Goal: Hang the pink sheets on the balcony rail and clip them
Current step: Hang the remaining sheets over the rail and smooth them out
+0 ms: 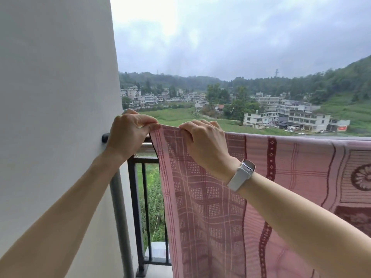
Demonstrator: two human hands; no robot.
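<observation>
A pink sheet (210,197) with a dark red checked and flowered pattern hangs over the balcony rail (147,145), covering it from the left end to the right edge of the view. My left hand (128,133) pinches the sheet's top left corner, lifted slightly above the rail by the wall. My right hand (204,141), a white watch on its wrist, grips the top fold a hand's width to the right. No clip shows in either hand or on the sheet.
A white wall (56,117) stands close on the left, where the rail ends in a black mount (105,138). Black balusters (135,213) and a grey pipe (120,217) show below. Beyond the rail lie fields, houses and hills.
</observation>
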